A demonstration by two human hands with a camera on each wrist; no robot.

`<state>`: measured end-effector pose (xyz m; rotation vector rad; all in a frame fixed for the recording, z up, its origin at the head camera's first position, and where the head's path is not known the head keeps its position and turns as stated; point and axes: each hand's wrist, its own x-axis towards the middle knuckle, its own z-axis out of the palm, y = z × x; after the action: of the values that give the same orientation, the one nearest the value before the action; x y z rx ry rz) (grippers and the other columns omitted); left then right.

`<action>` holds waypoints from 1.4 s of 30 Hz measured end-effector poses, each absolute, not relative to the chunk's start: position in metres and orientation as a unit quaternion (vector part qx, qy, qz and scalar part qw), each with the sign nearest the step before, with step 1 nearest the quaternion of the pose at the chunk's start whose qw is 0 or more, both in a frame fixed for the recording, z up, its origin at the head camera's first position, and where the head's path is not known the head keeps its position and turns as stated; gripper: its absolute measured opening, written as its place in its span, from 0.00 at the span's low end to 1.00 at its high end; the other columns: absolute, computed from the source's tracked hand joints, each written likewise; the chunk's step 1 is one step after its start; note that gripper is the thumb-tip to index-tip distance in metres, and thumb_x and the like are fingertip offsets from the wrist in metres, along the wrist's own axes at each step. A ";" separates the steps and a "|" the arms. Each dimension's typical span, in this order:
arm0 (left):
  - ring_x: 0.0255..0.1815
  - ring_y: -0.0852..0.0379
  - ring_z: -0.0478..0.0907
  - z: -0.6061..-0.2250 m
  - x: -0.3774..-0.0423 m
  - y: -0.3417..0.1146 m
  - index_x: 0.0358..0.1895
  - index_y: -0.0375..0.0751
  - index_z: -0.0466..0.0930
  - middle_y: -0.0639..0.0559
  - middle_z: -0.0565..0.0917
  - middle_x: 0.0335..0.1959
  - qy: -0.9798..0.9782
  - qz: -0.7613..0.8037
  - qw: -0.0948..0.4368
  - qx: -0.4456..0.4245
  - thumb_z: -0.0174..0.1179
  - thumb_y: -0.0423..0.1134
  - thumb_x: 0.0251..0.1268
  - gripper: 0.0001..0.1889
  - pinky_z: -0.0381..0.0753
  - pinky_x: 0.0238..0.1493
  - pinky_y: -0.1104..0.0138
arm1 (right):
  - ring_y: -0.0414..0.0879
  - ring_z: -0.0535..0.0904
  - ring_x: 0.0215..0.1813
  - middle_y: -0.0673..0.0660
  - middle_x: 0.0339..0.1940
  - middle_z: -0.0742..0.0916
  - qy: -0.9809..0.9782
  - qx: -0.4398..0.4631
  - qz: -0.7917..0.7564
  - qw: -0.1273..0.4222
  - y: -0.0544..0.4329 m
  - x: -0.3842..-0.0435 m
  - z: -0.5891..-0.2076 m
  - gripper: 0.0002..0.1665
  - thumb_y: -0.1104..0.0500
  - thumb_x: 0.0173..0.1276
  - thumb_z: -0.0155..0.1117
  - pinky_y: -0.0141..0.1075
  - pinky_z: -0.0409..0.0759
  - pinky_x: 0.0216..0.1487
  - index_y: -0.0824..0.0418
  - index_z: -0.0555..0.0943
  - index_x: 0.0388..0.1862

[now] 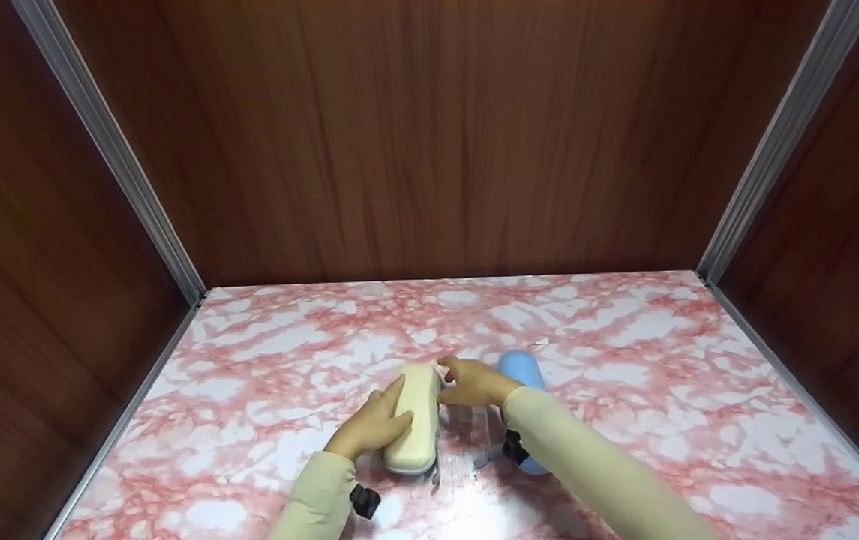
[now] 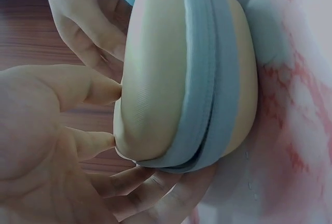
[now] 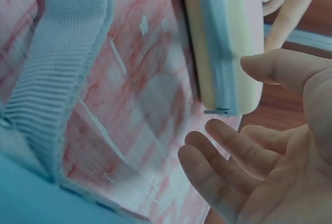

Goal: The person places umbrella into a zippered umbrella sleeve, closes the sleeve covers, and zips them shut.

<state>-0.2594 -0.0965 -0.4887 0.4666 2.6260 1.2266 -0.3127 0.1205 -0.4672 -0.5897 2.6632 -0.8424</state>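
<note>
A cream case (image 1: pixel 420 409) is lying on the table (image 1: pixel 699 420) between the hands, its long axis running away from the person. The left hand (image 1: pixel 373 427) is sitting nearer, holding its left side with thumb and fingers; the right hand (image 1: pixel 474 384) is hovering at the far right edge, fingers loosely spread, contact unclear. A blue case (image 1: pixel 521 367) is narrowing the room on the right, while tabletop is stretching wider leftward and toward the back wall (image 1: pixel 429 150).

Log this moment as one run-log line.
left hand: holds cream case | right hand: beside cream case | blue case: right of cream case
</note>
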 end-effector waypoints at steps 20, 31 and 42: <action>0.55 0.37 0.72 -0.490 -0.260 -0.093 0.78 0.30 0.51 0.24 0.69 0.59 0.901 0.395 0.086 0.155 0.56 0.42 0.64 0.41 0.70 0.59 0.42 | 0.54 0.82 0.47 0.61 0.45 0.86 0.926 -0.212 -0.299 0.091 0.115 -0.329 -0.490 0.37 0.68 0.58 0.64 0.47 0.79 0.53 0.68 0.70 0.69; 0.55 0.40 0.71 -0.489 -0.261 -0.095 0.79 0.31 0.49 0.26 0.68 0.62 0.893 0.412 0.102 0.152 0.59 0.46 0.65 0.44 0.70 0.60 0.44 | 0.54 0.81 0.44 0.61 0.41 0.85 0.929 -0.195 -0.307 0.072 0.112 -0.331 -0.495 0.29 0.67 0.64 0.62 0.48 0.79 0.49 0.67 0.73 0.66; 0.56 0.36 0.71 -0.489 -0.259 -0.094 0.79 0.31 0.49 0.24 0.67 0.61 0.893 0.413 0.101 0.148 0.61 0.45 0.66 0.44 0.71 0.60 0.42 | 0.49 0.81 0.37 0.56 0.33 0.86 0.943 -0.197 -0.266 0.026 0.119 -0.333 -0.490 0.03 0.64 0.69 0.63 0.45 0.81 0.43 0.63 0.83 0.37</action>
<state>-0.2594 -0.0943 -0.4895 0.4383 2.6370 1.2214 -0.3326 0.1185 -0.4898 -0.6078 2.9148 -0.8227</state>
